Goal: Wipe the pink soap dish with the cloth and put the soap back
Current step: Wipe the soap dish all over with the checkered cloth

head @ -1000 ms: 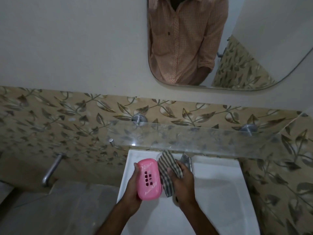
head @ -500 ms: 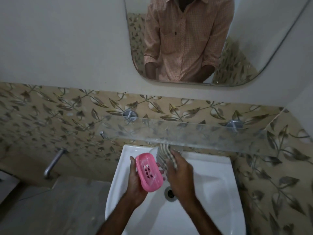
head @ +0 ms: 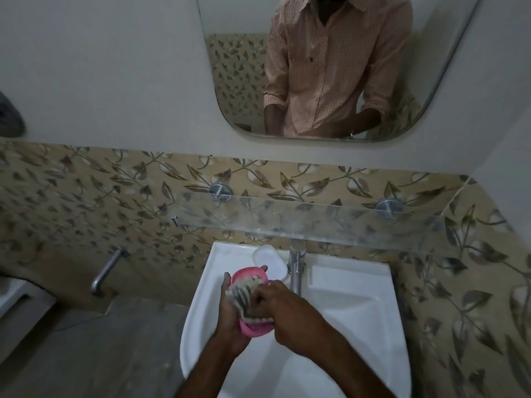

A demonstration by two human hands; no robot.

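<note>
Over the white sink (head: 344, 311), my left hand (head: 230, 317) holds the pink soap dish (head: 247, 275) from underneath, its hollow side facing up. My right hand (head: 284, 308) presses a striped grey-and-white cloth (head: 242, 295) into the dish, so the cloth covers most of its middle. Only the dish's far rim and near rim show. A white bar of soap (head: 270, 258) lies on the sink's back ledge, just beyond the dish and left of the tap (head: 296, 268).
A glass shelf (head: 316, 222) juts out from the leaf-patterned tiles above the sink. A mirror (head: 330, 67) hangs higher up. A metal spout (head: 107, 271) sticks out of the wall at the left, above a grey floor.
The dish has been turned hollow side up in my left hand. My right hand has moved the cloth from beside the dish into it. The view tilted, showing the soap.
</note>
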